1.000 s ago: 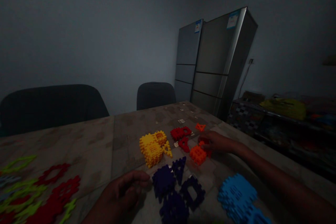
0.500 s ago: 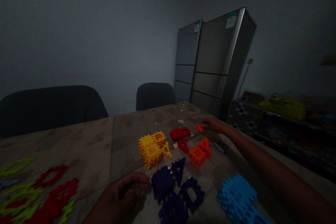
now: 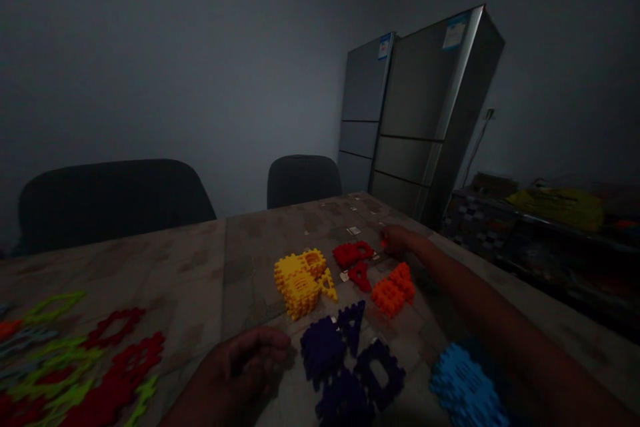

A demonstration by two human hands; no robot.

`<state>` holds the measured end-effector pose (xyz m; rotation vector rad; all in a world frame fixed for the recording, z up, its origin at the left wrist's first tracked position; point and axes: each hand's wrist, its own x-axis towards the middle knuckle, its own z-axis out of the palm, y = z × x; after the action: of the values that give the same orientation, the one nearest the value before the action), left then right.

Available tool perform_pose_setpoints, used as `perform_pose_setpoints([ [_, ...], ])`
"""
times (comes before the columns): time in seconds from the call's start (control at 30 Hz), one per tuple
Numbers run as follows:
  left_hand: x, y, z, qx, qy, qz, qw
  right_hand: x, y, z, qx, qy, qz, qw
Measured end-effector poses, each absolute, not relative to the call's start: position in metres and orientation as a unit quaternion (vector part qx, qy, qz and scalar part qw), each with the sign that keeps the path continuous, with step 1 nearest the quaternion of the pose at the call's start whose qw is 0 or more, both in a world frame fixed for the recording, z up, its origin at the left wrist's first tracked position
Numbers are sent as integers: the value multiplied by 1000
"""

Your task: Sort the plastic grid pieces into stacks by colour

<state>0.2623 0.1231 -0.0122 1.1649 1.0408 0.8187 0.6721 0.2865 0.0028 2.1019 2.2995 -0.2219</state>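
Note:
My left hand point(image 3: 245, 363) rests at the table's front, loosely curled with a gap between thumb and fingers and nothing in it. Just right of it lie dark purple interlocking plastic pieces point(image 3: 325, 347). My right hand point(image 3: 399, 240) is stretched far across the table, its fingers closed on a small orange interlocking piece point(image 3: 384, 243), mostly hidden by them. Nearest to that hand are red pieces point(image 3: 353, 253) on its left and a group of orange pieces point(image 3: 394, 290) in front. A stack of yellow pieces point(image 3: 297, 280) stands mid-table. Blue pieces point(image 3: 465, 383) lie beneath my right forearm.
Loose red pieces point(image 3: 120, 367) and lime green pieces point(image 3: 55, 307) are spread on the table's left. Dark chairs point(image 3: 304, 183) stand beyond the far edge of the table point(image 3: 190, 280). A tall refrigerator point(image 3: 413, 113) and a cluttered shelf point(image 3: 550, 210) are at the right.
My right hand has closed over the small orange piece, which showed beside its fingertips before. My left hand stays about where it was. The whole view has shifted slightly.

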Motion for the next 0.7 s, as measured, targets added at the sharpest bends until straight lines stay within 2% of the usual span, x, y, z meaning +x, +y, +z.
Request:
perform_pose_setpoints([
  [0.17,265,122,-8,504,457,366,635,669,271,13,695,707,-127,-14],
  [0.3,269,123,0,513,436,370,639,665,255,35,659,726,-160,-115],
  [0.43,282,126,17,512,421,376,648,639,222,61,560,764,-223,-231],
  [0.57,306,128,31,496,397,420,647,590,171,78,446,787,-326,-274],
  [0.7,325,126,38,467,355,424,690,549,133,81,319,742,-504,-306],
])
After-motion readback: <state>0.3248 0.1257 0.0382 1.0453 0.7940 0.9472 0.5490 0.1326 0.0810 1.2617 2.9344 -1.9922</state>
